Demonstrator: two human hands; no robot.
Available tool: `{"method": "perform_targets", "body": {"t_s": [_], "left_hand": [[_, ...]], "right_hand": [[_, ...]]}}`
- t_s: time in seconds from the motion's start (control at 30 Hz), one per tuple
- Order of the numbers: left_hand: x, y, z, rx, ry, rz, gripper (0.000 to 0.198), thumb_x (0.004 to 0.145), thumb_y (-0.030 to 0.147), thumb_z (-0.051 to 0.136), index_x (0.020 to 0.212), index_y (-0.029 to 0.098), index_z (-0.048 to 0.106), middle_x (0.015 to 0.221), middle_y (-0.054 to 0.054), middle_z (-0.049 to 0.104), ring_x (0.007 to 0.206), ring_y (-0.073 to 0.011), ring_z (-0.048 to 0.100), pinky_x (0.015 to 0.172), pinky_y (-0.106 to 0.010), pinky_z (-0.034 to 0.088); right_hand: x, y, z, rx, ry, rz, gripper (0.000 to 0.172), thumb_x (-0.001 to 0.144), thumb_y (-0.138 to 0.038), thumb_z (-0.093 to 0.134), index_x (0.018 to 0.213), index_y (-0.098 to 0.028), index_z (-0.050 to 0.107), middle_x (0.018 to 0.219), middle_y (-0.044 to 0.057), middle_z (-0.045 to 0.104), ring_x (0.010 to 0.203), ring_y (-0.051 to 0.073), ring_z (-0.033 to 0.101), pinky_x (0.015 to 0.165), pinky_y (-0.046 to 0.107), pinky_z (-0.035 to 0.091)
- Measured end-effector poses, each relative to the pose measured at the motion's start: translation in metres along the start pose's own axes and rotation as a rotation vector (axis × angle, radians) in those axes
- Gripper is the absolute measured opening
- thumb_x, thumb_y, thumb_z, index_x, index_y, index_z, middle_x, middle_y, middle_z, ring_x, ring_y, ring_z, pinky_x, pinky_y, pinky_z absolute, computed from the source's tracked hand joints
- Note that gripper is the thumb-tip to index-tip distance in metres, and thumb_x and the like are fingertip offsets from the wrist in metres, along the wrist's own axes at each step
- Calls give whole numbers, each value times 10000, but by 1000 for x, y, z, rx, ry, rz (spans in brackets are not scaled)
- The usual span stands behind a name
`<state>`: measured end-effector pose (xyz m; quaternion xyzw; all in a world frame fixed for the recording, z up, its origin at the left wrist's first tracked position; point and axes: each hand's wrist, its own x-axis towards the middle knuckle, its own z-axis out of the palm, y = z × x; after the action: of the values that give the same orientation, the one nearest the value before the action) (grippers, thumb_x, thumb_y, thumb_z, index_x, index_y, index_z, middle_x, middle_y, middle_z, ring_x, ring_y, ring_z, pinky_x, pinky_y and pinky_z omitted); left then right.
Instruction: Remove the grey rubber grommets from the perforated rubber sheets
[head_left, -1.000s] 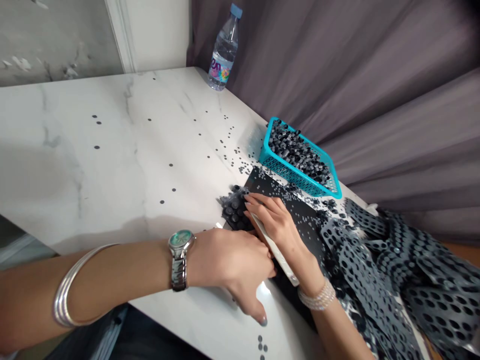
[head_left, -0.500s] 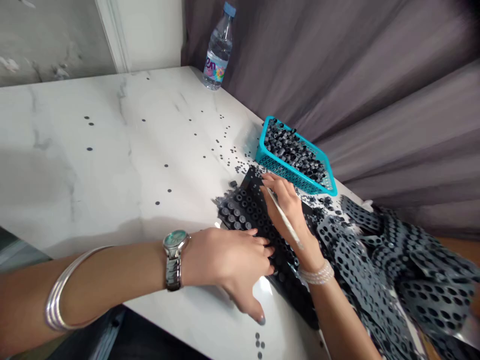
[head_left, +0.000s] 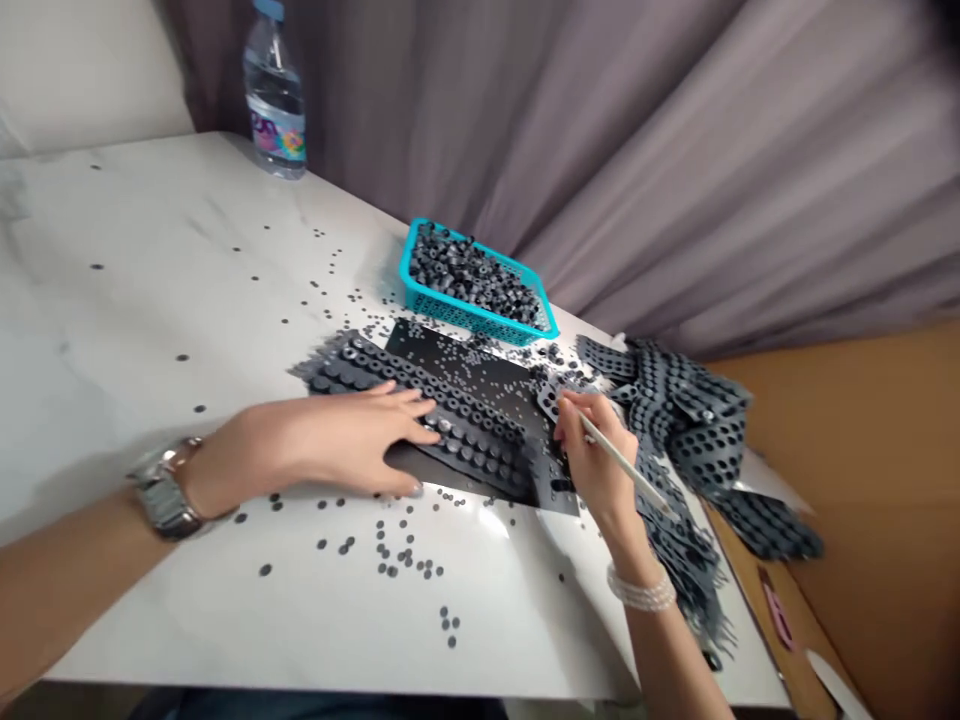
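A strip of grey rubber with rows of round studs (head_left: 420, 405) lies across a black mat (head_left: 480, 380) on the white marble table (head_left: 150, 300). My left hand (head_left: 330, 445) rests flat on the strip's near edge, fingers stretched out. My right hand (head_left: 592, 455) is pinched on a thin white stick (head_left: 626, 462), its tip at the strip's right end. A watch sits on my left wrist and a bead bracelet on my right.
A teal basket (head_left: 480, 312) full of small grey tubes stands behind the mat. Punched-out rubber sheets (head_left: 690, 420) are heaped at the right. Small dark discs (head_left: 397, 545) litter the table. A water bottle (head_left: 274, 95) stands at the back by a curtain.
The view has swung right. The studded strip now lies stretched out across the mat. My right hand has drawn back to the strip's right end, and my left hand has flattened on it.
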<state>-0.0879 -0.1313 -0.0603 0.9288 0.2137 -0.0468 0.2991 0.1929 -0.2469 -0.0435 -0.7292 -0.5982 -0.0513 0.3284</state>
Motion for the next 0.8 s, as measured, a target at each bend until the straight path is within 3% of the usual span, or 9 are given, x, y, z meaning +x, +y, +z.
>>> {"method": "perform_targets", "body": {"t_s": [0.07,0.13,0.23,0.33,0.4,0.5,0.63,0.8], "left_hand": [[1,-9,-9,23,-5,-67,607,828,667,504,1380,416,503,1608,29,216,1481,-364,138,1156,-576,216],[3,-11,-16,51,35,-98,592,825,699,479,1328,399,570,1581,17,311,1461,-386,213,1128,-596,265],[8,1,-20,118,219,-40,502,902,609,428,1145,269,708,1347,-58,615,1280,-312,520,1147,-546,276],[15,24,-11,178,366,81,410,957,440,416,995,193,742,1079,-70,734,1027,-229,664,1158,-490,295],[16,38,3,177,364,167,362,960,375,429,1025,194,736,1109,-73,729,1054,-231,661,1110,-454,383],[15,49,26,124,299,285,342,954,348,462,1176,218,688,1280,-63,663,1245,-248,569,1055,-393,459],[14,49,44,143,270,302,432,947,349,490,1347,209,572,1450,-66,515,1382,-251,422,1150,-401,359],[16,47,52,158,291,285,445,947,338,496,1373,219,543,1474,-63,487,1405,-251,383,1157,-396,347]], "right_hand": [[-11,8,-1,106,9,41,232,936,-402,522,956,-196,625,709,5,673,551,117,581,535,240,442],[-22,15,1,217,-2,97,222,929,-396,540,967,-198,632,810,32,713,612,132,622,568,260,481],[-36,22,5,333,-23,162,214,914,-386,573,1000,-200,637,894,52,744,689,155,673,624,289,530],[-48,21,7,292,-68,115,178,911,-343,589,1005,-208,657,917,50,759,713,162,701,643,290,554],[-54,18,5,208,-90,5,143,916,-287,586,1007,-215,669,943,48,762,763,166,719,695,295,572],[-60,13,2,113,-95,-235,136,911,-189,579,1013,-203,668,1053,82,746,940,187,717,833,321,579],[-61,13,2,19,-94,-500,159,897,-112,581,1023,-181,649,1067,109,743,1054,213,686,849,338,579],[-59,17,7,-102,-130,-593,132,916,-112,563,1006,-173,638,1063,115,746,1065,235,680,800,352,572]]}}
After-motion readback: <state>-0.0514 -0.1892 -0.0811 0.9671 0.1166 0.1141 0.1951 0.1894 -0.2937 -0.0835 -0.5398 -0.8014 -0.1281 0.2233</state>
